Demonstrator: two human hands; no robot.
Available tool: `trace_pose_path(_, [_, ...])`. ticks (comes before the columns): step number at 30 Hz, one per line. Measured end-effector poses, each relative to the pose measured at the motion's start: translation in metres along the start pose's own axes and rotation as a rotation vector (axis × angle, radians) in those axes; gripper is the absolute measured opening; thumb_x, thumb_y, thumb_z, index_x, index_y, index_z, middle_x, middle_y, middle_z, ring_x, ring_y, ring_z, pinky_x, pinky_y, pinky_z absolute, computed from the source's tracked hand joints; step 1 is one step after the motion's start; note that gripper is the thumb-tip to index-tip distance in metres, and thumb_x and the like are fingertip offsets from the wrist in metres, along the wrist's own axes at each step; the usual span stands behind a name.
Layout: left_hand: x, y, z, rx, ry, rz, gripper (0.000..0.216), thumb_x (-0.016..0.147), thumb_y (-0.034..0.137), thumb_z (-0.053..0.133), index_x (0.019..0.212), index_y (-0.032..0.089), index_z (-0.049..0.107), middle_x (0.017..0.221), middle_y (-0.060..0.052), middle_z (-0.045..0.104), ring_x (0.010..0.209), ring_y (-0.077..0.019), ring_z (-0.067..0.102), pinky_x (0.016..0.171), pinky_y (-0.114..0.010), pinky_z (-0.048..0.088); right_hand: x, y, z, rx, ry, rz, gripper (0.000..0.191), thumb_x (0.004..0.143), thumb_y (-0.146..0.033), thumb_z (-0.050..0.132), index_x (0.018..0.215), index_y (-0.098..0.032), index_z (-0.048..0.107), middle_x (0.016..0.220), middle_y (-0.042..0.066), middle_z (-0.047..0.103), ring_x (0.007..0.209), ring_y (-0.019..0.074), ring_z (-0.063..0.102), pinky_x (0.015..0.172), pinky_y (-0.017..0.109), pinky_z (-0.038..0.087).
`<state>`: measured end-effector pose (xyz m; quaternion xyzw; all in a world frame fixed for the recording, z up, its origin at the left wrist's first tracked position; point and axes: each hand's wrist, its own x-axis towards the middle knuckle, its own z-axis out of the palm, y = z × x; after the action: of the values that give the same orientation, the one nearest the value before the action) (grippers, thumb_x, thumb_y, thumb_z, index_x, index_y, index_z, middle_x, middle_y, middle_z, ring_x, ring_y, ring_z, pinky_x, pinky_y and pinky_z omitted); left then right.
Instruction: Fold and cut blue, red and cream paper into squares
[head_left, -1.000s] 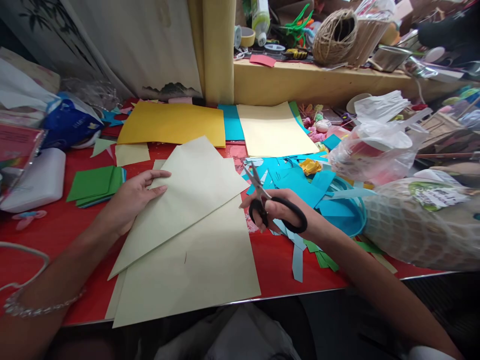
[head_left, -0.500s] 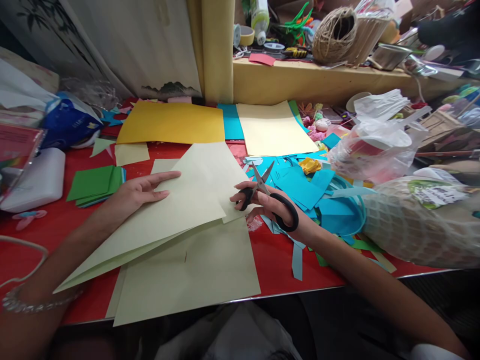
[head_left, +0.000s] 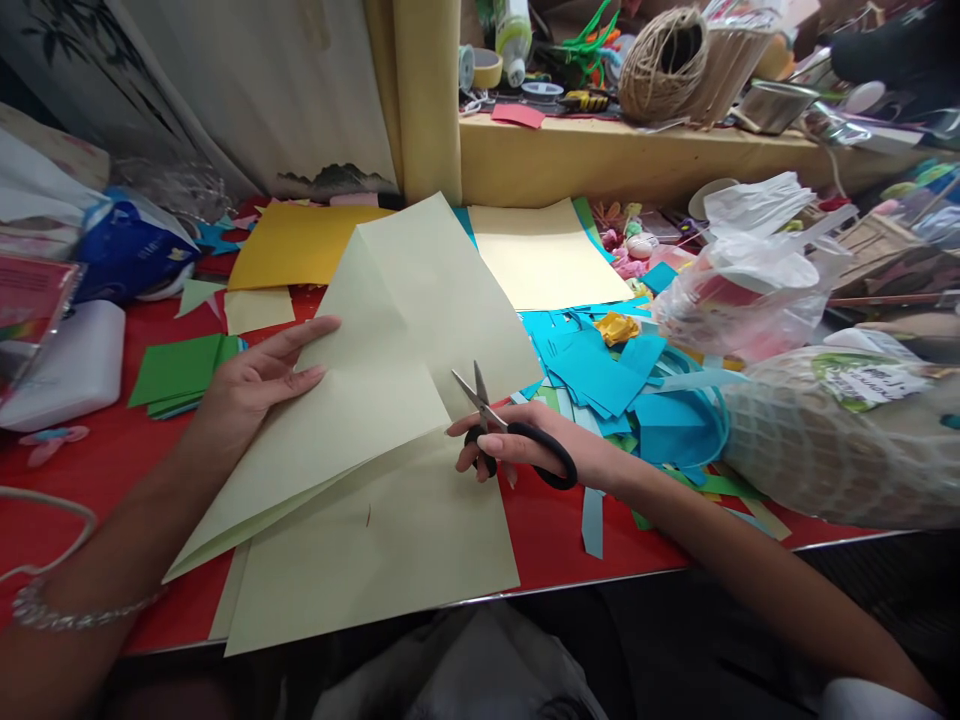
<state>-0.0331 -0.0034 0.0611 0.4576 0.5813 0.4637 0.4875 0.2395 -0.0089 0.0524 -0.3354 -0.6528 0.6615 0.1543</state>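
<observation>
My left hand [head_left: 262, 370] grips a large cream paper sheet [head_left: 367, 370] by its left side, with the thumb on top. The sheet has creases, and its lower part is doubled over toward the left, bulging off the surface. In my right hand [head_left: 532, 440] are scissors [head_left: 484, 410] with black handles; the thumb and fingers are at the handle loops. Their blades are parted and point up and left, over the sheet near its lower right edge. Another cream sheet [head_left: 420, 560] lies flat underneath, reaching the table's front edge.
Blue paper scraps [head_left: 600, 370] are heaped on the right, beside a netted bag [head_left: 832, 440]. Green paper squares [head_left: 176, 375] lie left, yellow paper [head_left: 292, 245] behind. A twine roll [head_left: 652, 80] sits on the ledge. The red table [head_left: 547, 540] ends close in front.
The cream sheet has shifted up and right, and its far part has spread out over the yellow and blue papers. My right hand with the scissors has moved slightly down and left.
</observation>
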Motion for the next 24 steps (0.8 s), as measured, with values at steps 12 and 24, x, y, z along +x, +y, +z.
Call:
trace_pose_path(12, [-0.007, -0.001, 0.005, 0.077, 0.003, 0.027, 0.05, 0.07, 0.024, 0.07, 0.119, 0.03, 0.059, 0.128, 0.001, 0.057, 0.104, -0.022, 0.062, 0.079, -0.028, 0.057, -0.002, -0.002, 0.005, -0.028, -0.04, 0.102, 0.05, 0.08, -0.057, 0.053, 0.092, -0.011, 0.066, 0.078, 0.007, 0.066, 0.058, 0.0103, 0.057, 0.051, 0.021, 0.046])
trace_pose_path(24, [-0.004, -0.011, 0.003, 0.066, 0.006, 0.088, 0.047, 0.071, 0.024, 0.07, 0.117, 0.031, 0.061, 0.105, 0.003, 0.069, 0.078, -0.0095, 0.067, 0.058, -0.011, 0.055, -0.005, -0.002, -0.002, -0.097, -0.126, 0.178, 0.052, 0.081, -0.06, 0.048, 0.085, -0.011, 0.066, 0.074, 0.006, 0.065, 0.059, 0.0111, 0.058, 0.055, 0.022, 0.044])
